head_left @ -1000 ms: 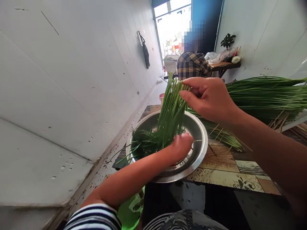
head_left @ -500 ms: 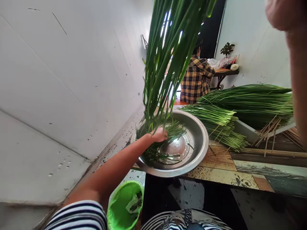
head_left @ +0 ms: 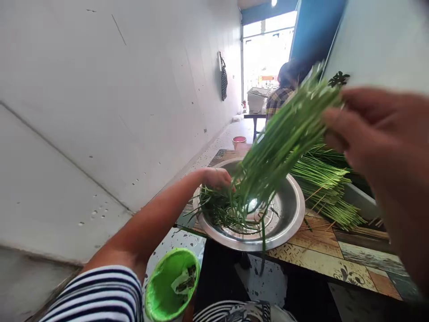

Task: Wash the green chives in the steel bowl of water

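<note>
In the head view my right hand (head_left: pixel 375 123) is closed round the pale ends of a bunch of green chives (head_left: pixel 284 138), raised at a slant and blurred by motion. Its leafy tips hang down into a wide metal basin (head_left: pixel 246 245). My left hand (head_left: pixel 217 178) is over the basin's left side with curled fingers, closed on some chive leaves; its fingertips are partly hidden. Loose chive leaves (head_left: pixel 219 212) lie in the basin under this hand, and a few strands hang over the front rim.
Stacked green stalks (head_left: pixel 325 179) lie right of the basin, with thin sticks among them on the wood-patterned table (head_left: pixel 308 264). A green-lined bin (head_left: pixel 164 286) stands below left. A white wall (head_left: pixel 100 112) runs along the left. A person (head_left: pixel 276 98) in plaid sits further back.
My right hand has come down and inward, and the chive bunch has swung from nearly upright to slanting over the basin. The camera view has shifted; my left hand stays at the basin.
</note>
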Available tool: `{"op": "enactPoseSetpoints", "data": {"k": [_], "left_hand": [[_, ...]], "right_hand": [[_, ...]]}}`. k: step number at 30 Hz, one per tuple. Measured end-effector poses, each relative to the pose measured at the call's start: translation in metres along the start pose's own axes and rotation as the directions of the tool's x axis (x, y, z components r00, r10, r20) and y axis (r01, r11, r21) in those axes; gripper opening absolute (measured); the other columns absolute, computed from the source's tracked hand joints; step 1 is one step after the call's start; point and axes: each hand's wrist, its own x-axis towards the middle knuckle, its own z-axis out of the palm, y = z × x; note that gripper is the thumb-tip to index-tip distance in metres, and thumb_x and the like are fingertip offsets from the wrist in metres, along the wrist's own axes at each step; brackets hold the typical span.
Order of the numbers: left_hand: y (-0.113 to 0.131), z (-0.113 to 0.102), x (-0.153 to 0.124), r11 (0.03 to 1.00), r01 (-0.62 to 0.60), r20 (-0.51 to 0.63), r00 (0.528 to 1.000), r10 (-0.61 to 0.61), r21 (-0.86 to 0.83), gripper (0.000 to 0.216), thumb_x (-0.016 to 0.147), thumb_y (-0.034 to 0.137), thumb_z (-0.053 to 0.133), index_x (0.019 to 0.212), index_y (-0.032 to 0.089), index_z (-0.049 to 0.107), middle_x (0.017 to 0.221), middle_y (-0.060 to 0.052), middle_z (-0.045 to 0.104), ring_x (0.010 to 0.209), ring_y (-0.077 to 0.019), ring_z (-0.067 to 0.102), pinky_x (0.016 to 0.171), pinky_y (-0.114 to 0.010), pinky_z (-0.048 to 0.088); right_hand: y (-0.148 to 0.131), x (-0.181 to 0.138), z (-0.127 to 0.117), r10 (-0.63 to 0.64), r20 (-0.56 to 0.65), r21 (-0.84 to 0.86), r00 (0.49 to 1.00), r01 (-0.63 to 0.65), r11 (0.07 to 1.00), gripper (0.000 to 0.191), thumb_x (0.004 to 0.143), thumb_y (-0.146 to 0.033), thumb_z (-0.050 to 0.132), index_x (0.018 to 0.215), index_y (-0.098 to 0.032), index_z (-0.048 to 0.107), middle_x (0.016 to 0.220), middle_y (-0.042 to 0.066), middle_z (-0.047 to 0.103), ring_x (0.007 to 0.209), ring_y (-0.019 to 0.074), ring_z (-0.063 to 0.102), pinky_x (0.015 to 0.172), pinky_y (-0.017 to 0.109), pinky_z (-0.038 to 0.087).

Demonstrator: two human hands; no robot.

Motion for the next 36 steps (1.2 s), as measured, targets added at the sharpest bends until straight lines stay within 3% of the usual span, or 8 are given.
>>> {"op": "enactPoseSetpoints", "data": {"k": [2,5,8,10,15,24,31,36], "left_hand": [[0.007,-0.002,0.001,0.999,0.009,0.025,1.000,-0.010,0.035,0.012,0.060,0.022,0.076,0.070,0.016,0.074,0.050,-0.001,0.058,0.043,-0.0084,0.043,0.043,-0.021,0.029],[0.020,0.002,0.007,0.997,0.032,0.039,0.999,-0.035,0.067,0.015,0.059,0.023,0.076,0.073,0.018,0.075,0.052,-0.001,0.059,0.044,-0.0084,0.044,0.044,-0.021,0.029],[0.035,0.011,0.017,1.000,-0.011,0.090,0.996,0.013,-0.017,0.022,0.060,0.027,0.077,0.080,0.019,0.075,0.059,-0.002,0.063,0.045,-0.0079,0.043,0.044,-0.021,0.028],[0.044,0.022,0.027,0.984,-0.110,0.044,0.992,0.117,-0.143,0.028,0.065,0.033,0.074,0.088,0.018,0.074,0.065,-0.003,0.065,0.044,-0.0058,0.038,0.042,-0.021,0.024],[0.051,0.065,0.049,0.919,-0.220,-0.135,0.973,0.185,-0.326,0.033,0.071,0.036,0.069,0.096,0.014,0.070,0.064,-0.002,0.062,0.042,-0.0023,0.030,0.041,-0.019,0.017],[0.056,0.120,0.049,0.850,-0.372,-0.267,0.920,0.286,-0.373,0.023,0.067,0.028,0.071,0.085,0.013,0.073,0.072,-0.004,0.068,0.056,-0.0066,0.048,0.055,-0.021,0.036],[0.065,0.126,0.043,0.778,-0.332,-0.320,0.930,0.178,-0.533,0.035,0.065,0.023,0.071,0.100,0.015,0.072,0.068,-0.001,0.066,0.052,-0.0054,0.044,0.053,-0.021,0.035],[0.059,0.120,0.044,0.770,-0.303,-0.271,0.947,0.175,-0.561,0.036,0.066,0.025,0.072,0.100,0.014,0.072,0.070,-0.003,0.066,0.055,-0.0056,0.045,0.054,-0.021,0.035]], "right_hand": [[0.030,-0.028,0.010,0.131,-0.015,0.001,0.991,-0.131,0.991,0.021,0.080,-0.030,0.063,0.065,-0.015,0.061,0.046,-0.007,0.042,0.040,0.0013,0.034,0.037,0.017,0.025],[0.084,-0.054,0.018,0.373,0.064,-0.012,0.926,-0.373,0.928,0.019,0.077,-0.033,0.063,0.072,-0.015,0.064,0.044,-0.007,0.039,0.040,0.0044,0.033,0.039,0.021,0.026],[0.123,-0.065,0.020,0.477,0.117,-0.062,0.871,-0.473,0.879,0.031,0.073,-0.041,0.063,0.086,-0.012,0.067,0.045,-0.006,0.040,0.042,0.0068,0.034,0.041,0.023,0.026],[0.135,-0.068,0.022,0.497,0.140,-0.073,0.856,-0.492,0.868,0.042,0.071,-0.046,0.062,0.094,-0.010,0.066,0.045,-0.007,0.039,0.043,0.0075,0.033,0.042,0.023,0.025],[0.143,-0.074,0.029,0.522,0.201,0.012,0.829,-0.535,0.845,0.053,0.073,-0.052,0.059,0.103,-0.009,0.064,0.045,-0.008,0.035,0.041,0.0071,0.029,0.040,0.022,0.021],[0.154,-0.092,0.029,0.508,0.203,0.167,0.837,-0.541,0.825,0.048,0.077,-0.046,0.058,0.107,-0.008,0.062,0.045,-0.009,0.033,0.041,0.0060,0.029,0.041,0.021,0.021],[0.143,-0.098,0.028,0.548,0.188,0.175,0.815,-0.577,0.798,0.043,0.079,-0.045,0.058,0.106,-0.012,0.062,0.047,-0.009,0.034,0.041,0.0063,0.032,0.039,0.021,0.023],[0.139,-0.097,0.028,0.557,0.174,0.165,0.812,-0.581,0.797,0.043,0.078,-0.048,0.059,0.102,-0.013,0.063,0.048,-0.008,0.035,0.041,0.0065,0.032,0.040,0.021,0.025]]}}
